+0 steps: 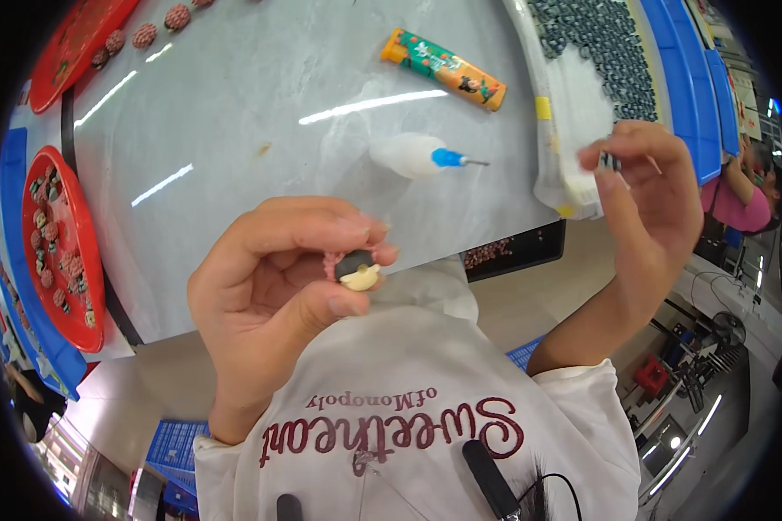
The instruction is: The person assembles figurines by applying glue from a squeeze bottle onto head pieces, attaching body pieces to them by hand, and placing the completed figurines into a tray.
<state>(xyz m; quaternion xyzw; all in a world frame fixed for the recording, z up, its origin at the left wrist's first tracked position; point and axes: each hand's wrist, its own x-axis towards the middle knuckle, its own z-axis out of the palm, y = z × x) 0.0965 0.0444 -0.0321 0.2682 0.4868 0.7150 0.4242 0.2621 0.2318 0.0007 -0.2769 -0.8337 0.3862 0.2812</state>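
The person wears a white short-sleeved shirt (426,417) with dark red lettering across the chest, and both the left hand (269,286) and the right hand (652,187) are bare.

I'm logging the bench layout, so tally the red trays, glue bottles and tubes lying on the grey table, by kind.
Round red plastic trays, holding small pinkish pieces: 2 (the second at the top left corner)
White squeeze bottle with a blue needle tip: 1
Orange and green printed tube: 1
Total: 4

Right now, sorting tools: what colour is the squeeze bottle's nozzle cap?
Blue, on the squeeze bottle; head view.
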